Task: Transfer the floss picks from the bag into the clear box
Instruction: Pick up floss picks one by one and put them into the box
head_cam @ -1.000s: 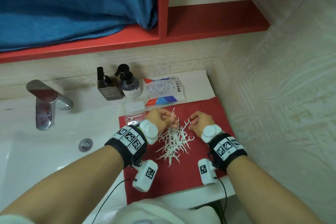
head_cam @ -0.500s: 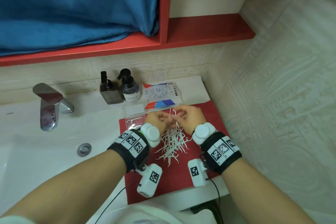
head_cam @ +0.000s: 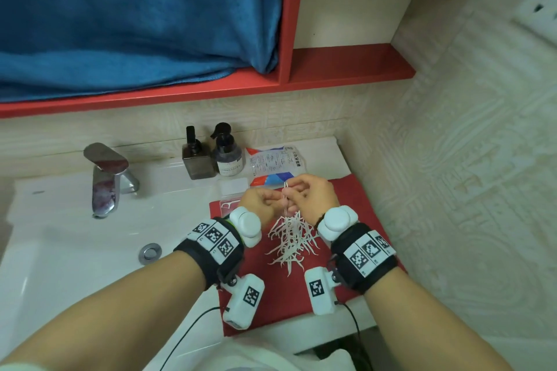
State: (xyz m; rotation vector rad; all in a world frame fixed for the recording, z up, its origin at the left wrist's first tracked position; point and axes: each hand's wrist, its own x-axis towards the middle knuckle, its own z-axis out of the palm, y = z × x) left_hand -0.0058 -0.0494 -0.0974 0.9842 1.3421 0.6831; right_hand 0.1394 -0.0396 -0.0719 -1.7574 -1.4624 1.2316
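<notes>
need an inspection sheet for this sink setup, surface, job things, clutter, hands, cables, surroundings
surface: red mat lies on the white counter beside the sink basin.
job's things: floss picks lie in a loose pile on the mat; bag lies flat behind the mat; clear box sits at the mat's back left corner, mostly hidden by the left hand.
clutter: two dark pump bottles stand against the wall.
hands: left hand and right hand meet above the pile, both pinching a small bunch of picks held upright.
cables: thin black cables run from the wrist devices.
surroundings: faucet, red shelf, blue towel.
</notes>
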